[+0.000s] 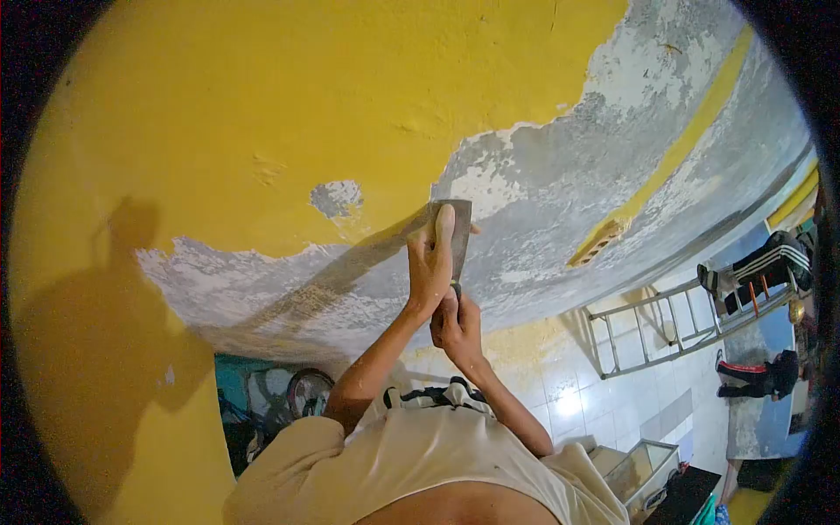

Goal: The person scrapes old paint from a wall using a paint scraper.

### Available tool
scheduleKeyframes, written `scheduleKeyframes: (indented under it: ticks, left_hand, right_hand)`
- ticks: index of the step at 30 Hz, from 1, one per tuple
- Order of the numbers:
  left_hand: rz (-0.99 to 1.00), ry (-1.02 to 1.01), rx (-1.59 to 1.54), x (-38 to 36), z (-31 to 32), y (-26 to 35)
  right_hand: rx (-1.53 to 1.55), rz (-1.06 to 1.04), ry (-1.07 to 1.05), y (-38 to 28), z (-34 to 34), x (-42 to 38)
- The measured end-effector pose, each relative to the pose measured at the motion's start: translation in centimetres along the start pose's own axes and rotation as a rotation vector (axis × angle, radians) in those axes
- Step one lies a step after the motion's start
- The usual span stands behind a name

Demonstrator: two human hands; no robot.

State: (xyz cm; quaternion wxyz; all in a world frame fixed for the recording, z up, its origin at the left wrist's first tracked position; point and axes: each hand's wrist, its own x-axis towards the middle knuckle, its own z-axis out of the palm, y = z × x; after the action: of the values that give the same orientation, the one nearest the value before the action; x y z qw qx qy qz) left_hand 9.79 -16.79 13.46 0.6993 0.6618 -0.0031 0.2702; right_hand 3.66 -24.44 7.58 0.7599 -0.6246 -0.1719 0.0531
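Observation:
A wide-bladed scraper (460, 249) is held up against the wall in front of me, its top edge at the ragged border of the yellow paint (350, 114). My right hand (457, 325) is wrapped around the scraper's handle, low on the tool. Above it, my left hand (430, 267) grips the blade, with a dusty finger laid flat along its face. Grey and white patches of bare wall (534, 184) spread right of the blade and below the paint. A small bare patch (338, 199) sits within the yellow to the left.
To the right a ladder (652, 328) stands on the tiled floor (560, 385), with a person's legs (761, 267) on it. Another person (759, 374) stands beyond. A glass-sided case (643, 468) is at lower right; a bicycle wheel (309, 394) shows at lower left.

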Motion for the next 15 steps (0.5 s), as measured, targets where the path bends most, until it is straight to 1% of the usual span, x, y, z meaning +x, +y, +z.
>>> scheduleKeyframes:
  ticks: [1, 2, 4, 5, 6, 7, 8, 9, 11, 13, 15]
  left_hand:
    - [0.031, 0.057, -0.036, 0.2, 0.4, 1.3]
    - [-0.017, -0.040, 0.069, 0.9, -0.2, 2.8]
    - [-0.061, -0.017, 0.087, -0.2, -0.5, 2.7]
    - [-0.058, -0.005, 0.097, 0.2, -0.3, 2.9]
    - [0.013, 0.050, 0.020, -0.1, -0.1, 1.2]
    - [0.023, 0.059, 0.023, -0.5, 0.0, 0.8]
    - [-0.064, 0.073, 0.012, -0.9, 0.0, 0.5]
    - [-0.147, 0.081, 0.004, -0.8, 0.0, 0.6]
    - [-0.182, 0.075, 0.057, -1.0, -0.3, 0.9]
    - [-0.271, 0.028, 0.042, -0.8, -0.6, 1.1]
    - [-0.261, 0.081, 0.034, -1.7, -0.3, 1.1]
  right_hand:
    - [-0.032, -0.033, 0.014, -0.5, 0.1, 0.1]
    - [-0.026, -0.020, 0.013, -1.2, 0.4, 0.2]
    - [0.053, 0.044, -0.009, -2.7, 0.5, 0.6]
    - [0.049, 0.029, -0.026, -2.3, 0.1, 0.5]
    - [0.050, 0.052, -0.042, -1.2, -0.2, 0.1]
    - [0.048, 0.087, -0.058, -0.5, -0.4, -0.5]
    - [0.086, 0.128, -0.044, 0.0, -0.6, -0.7]
    - [0.093, 0.119, -0.055, -0.4, -0.5, -0.3]
    - [0.093, 0.095, -0.087, -1.3, -0.6, -0.9]
    - [0.096, 0.093, -0.082, -1.5, -0.3, -0.9]
    - [0.099, 0.107, -0.079, -1.3, -0.3, -1.6]
